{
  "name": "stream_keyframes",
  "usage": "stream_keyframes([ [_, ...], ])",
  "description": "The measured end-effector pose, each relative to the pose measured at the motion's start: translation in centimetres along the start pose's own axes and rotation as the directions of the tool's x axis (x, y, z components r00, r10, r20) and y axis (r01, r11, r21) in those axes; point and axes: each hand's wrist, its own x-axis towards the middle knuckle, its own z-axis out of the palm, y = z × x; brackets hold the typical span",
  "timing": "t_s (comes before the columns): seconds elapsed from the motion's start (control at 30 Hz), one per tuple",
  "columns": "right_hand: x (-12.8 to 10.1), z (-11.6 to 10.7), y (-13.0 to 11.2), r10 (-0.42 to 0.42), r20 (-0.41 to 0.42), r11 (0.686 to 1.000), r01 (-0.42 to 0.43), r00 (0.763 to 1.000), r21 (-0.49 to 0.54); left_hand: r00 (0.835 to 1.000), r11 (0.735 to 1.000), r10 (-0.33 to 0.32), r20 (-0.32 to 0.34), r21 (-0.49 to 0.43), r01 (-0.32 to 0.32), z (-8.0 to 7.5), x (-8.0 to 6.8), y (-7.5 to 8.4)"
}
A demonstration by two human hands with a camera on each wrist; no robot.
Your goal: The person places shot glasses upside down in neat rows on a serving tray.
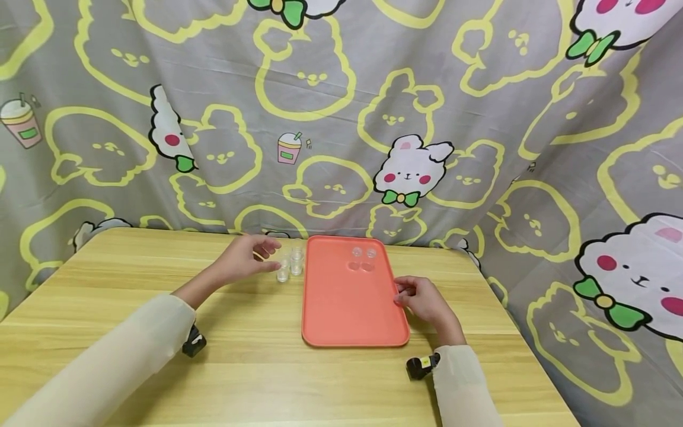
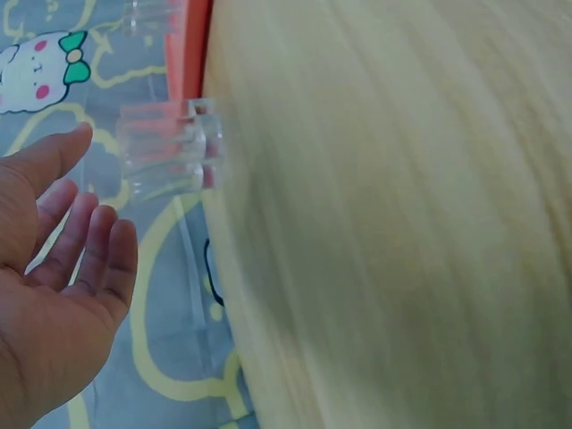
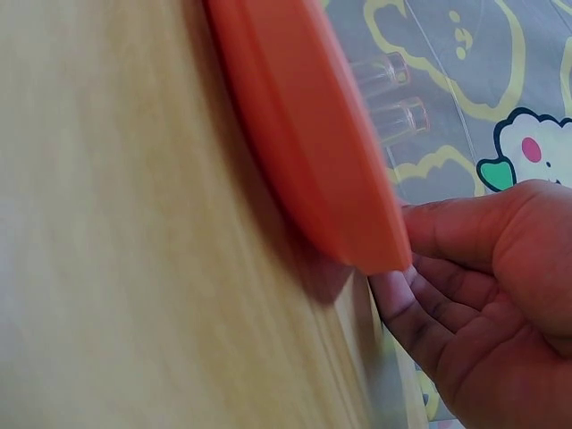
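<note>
Reaching toward a pair of small clear cups, the left hand hovers with its fingers spread and nearly straight, holding nothing; the left wrist view shows an open palm with one clear cup just beyond the fingertips, a gap between them. These two cups stand close together on the wooden table, just off the left edge of the orange tray. Two more clear cups stand on the tray's far end, well beyond either hand.

The right hand rests at the tray's right edge, its fingers curled, thumb on top of the rim and fingertips tucked below it, so it appears to pinch the rim lightly.

Several risks follow from this layout. The two cups by the left fingers nearly touch each other, so closing on the nearer one could easily knock its neighbour over or push it against the tray wall. They look light and smooth, so a loose pinch might let one slip, and too quick a sweep of the open hand could topple both. On the other side, if the right fingers lift or tug the rim, the tray would probably tilt or slide, and the two cups on it, standing free on a slick surface, could skid or tip. A tray that shifts left would also bump the cups beside it.
</note>
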Motion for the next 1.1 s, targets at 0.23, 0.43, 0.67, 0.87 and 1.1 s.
stream_keyframes([
  [0.23,-0.1,0.0,0.0,0.01,-0.001,1.0,-0.01,1.0,0.002,1.0,0.999,-0.001,0.009,-0.046,0.002,0.4,-0.3,-1.0],
  [0.43,0.0,-0.1,0.0,-0.001,0.001,1.0,0.001,1.0,-0.003,0.999,0.997,-0.022,0.024,-0.075,0.024,0.6,-0.3,-1.6],
  [0.67,0.2,-0.1,0.1,-0.042,-0.001,0.999,0.042,0.999,-0.026,0.997,0.994,-0.064,0.045,-0.089,0.067,0.8,-0.3,-1.9],
  [0.87,0.2,-0.1,0.1,-0.032,-0.011,0.999,0.031,0.999,-0.034,0.993,0.991,-0.101,0.059,-0.08,0.105,1.2,-0.3,-2.1],
  [1.1,0.2,0.0,0.1,-0.027,-0.013,0.999,0.027,1.0,-0.044,0.992,0.991,-0.101,0.08,-0.08,0.107,1.6,0.0,-2.0],
])
